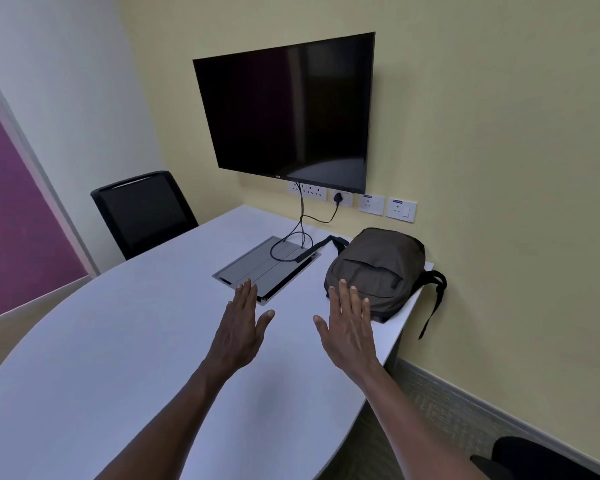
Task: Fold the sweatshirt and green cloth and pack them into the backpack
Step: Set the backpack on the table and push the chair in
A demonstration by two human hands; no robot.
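I see my left hand point(238, 332) and right hand point(349, 329) flat above the white tabletop point(125, 341), fingers straight and released; the grey-brown fabric backpack point(378, 268) lies zipped by the tabletop's right edge.

Before you: pale yellow wall point(499, 116), wall-mounted dark screen point(288, 112), row of sockets point(371, 204), white rounded counter point(118, 341), black mesh chair point(142, 209), purple panel point(11, 220).

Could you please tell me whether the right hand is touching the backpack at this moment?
Cannot tell. In the head view the right hand is open with straight fingers, and its fingertips overlap the near edge of the backpack, but this single view shows neither contact nor a gap.
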